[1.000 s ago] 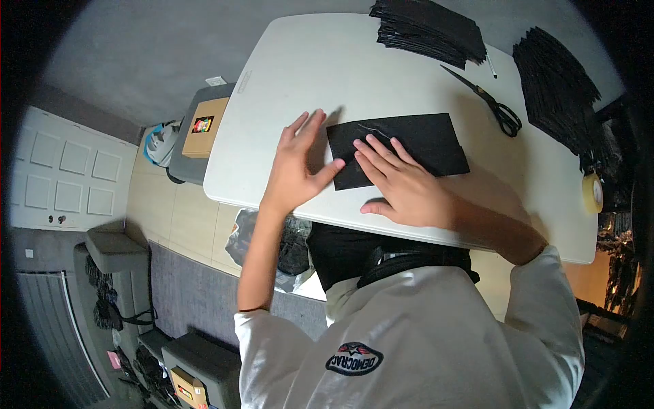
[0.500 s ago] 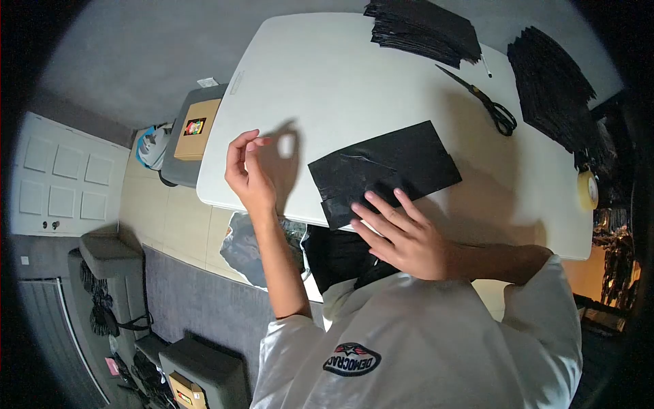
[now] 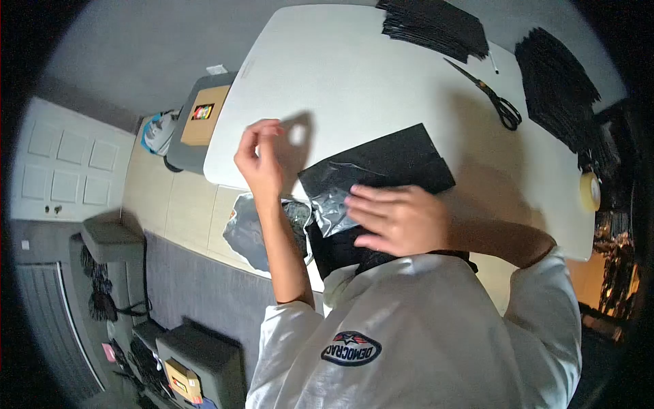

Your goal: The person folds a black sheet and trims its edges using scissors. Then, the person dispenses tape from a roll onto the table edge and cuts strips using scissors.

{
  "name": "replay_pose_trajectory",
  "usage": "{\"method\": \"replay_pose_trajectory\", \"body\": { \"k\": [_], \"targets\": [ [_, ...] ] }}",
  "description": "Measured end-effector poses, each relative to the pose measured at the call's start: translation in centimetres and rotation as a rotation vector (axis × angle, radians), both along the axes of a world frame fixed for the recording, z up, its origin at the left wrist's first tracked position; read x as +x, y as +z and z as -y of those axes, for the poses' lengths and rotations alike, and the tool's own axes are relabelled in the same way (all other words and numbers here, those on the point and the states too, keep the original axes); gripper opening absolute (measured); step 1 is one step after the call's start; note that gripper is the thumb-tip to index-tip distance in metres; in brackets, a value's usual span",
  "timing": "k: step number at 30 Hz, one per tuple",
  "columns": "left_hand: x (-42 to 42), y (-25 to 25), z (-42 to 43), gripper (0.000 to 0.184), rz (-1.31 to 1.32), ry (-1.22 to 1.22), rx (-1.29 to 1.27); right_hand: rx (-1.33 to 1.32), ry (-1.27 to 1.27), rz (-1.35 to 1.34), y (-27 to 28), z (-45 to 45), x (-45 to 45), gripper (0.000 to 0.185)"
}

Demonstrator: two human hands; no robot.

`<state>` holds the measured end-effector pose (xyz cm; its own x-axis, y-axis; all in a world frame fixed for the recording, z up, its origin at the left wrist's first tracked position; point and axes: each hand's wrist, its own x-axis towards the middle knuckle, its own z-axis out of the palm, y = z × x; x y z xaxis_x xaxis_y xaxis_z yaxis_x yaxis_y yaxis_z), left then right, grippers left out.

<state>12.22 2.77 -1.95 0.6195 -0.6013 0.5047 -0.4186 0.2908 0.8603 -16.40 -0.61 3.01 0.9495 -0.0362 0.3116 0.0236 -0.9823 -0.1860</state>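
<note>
A flat black rectangular piece [image 3: 388, 160] lies tilted at the near edge of the white table [image 3: 340, 75], its lower left corner shiny and bent over the edge. My right hand [image 3: 398, 218] is over its near side with the fingers spread, slightly blurred; whether it touches the piece is hard to tell. My left hand [image 3: 262, 160] is raised left of the piece, fingers curled with the fingertips near the thumb, and what they hold, if anything, is too small to make out.
Black scissors [image 3: 501, 102] and a white pen [image 3: 494, 63] lie at the back right, between two stacks of black sheets [image 3: 436, 28] [image 3: 555, 88]. A tape roll [image 3: 590, 191] sits at the right edge. A cardboard box [image 3: 204, 119] rests on a grey chair to the left.
The black piece has turned and slid toward my body, over the table edge. My left hand has left it and curled up. My right hand has moved nearer to me.
</note>
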Motion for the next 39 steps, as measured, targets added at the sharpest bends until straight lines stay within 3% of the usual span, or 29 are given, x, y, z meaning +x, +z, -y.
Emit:
{"method": "replay_pose_trajectory", "body": {
  "k": [2, 6, 12, 28, 35, 39],
  "targets": [
    [-0.8, 0.6, -2.3, 0.010, 0.245, -0.001, 0.134, 0.109, -0.014, 0.024, -0.1, 2.9, -0.7, 0.046],
    [-3.2, 1.4, -7.5, 0.011, 0.359, 0.063, 0.322, 0.114, -0.293, -0.172, -0.4, 7.4, -2.0, 0.049],
    [-4.6, -0.4, -11.4, 0.013, 0.082, 0.059, 0.523, 0.130, -0.240, -0.181, -2.2, 9.0, -2.1, 0.050],
    [-8.3, 1.0, -9.9, 0.022, -0.053, 0.131, 0.665, 0.108, -0.213, -0.185, -2.5, 9.0, -2.3, 0.051],
    [-8.4, 0.4, -9.6, 0.026, 0.037, 0.144, 0.662, 0.120, -0.206, -0.181, -2.4, 9.0, -2.4, 0.052],
    [-8.2, -0.4, -9.8, 0.025, -0.067, 0.129, 0.609, 0.117, -0.216, -0.184, -2.4, 9.0, -2.4, 0.052]
  ]
}}
